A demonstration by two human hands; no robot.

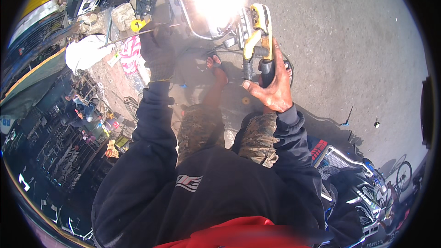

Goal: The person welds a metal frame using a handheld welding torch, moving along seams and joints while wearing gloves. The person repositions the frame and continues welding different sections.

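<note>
"Yellow tool with black grips (pixel 268 36): where do we find it now?"

"We see it in our right hand (pixel 277 87), which is clamped around its smooth black lower part. In the view, its upper end is just beside the silver frame of curved metal tubes (pixel 187 16), with the grey ground (pixel 344 50) behind."

"And how is our left hand (pixel 159 55)?"

"It looks covered by a dark grey glove, and it is closed on a thin brown rod (pixel 124 40). The single fingers are too dark for us to tell. Our hands are well apart from each other."

"To where does the rod point?"

"Its right end points toward the frame, partly hidden from us by a very bright white glare. Its left end shows against the rounded white sack (pixel 87 53). Below the rod we notice a pink-and-white cloth (pixel 131 55)."
</note>
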